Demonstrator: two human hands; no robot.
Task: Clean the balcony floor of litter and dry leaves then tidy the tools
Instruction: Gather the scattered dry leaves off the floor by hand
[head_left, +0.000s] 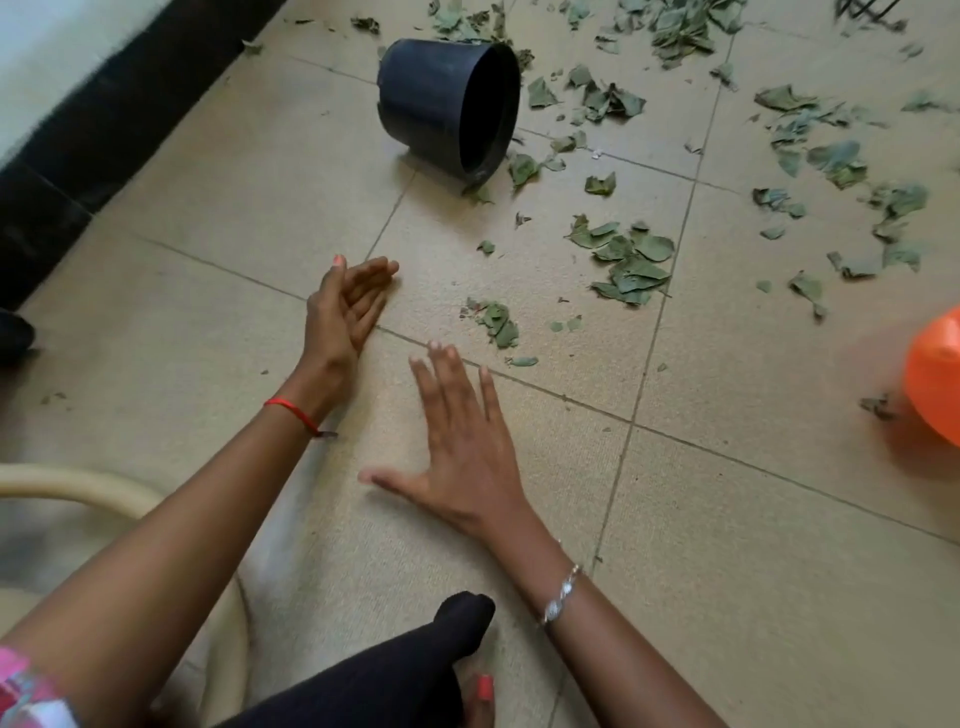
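— What is closest?

— A bent leg (374, 670) in black at the bottom edge, well short of the pot (447, 109). Both bare forearms reach from there toward the pot.

— How is the right hand?

— The right hand (462, 457) is palm down over the floor (779, 571), fingers straight and spread wide, thumb out to the left. It holds nothing. I cannot tell whether the palm presses the tile, as the fingertips are blurred.

— And the left?

— The left hand (345, 306) is farther on, nearer the pot. It stands on its little-finger edge with the palm facing right. Its fingers are close together, gently curved, and empty.

— Room to move?

— Bare tile runs from both hands up to the pot. Left of the pot, a black wall base (104, 130) closes that side, and a pale hose (78, 483) curves in at the near left. An orange thing (935, 374) is cut off by the frame, far right of the pot and nearer than it.

— Where are the leaves?

— The nearest leaves (496, 322) form a small clump between the hands and the pot. It lies right of the left fingertips and a little beyond the right ones, touching neither. A bigger clump lies right of that. More are scattered round the pot's mouth and off to its right. The pot lies on its side, mouth facing right.
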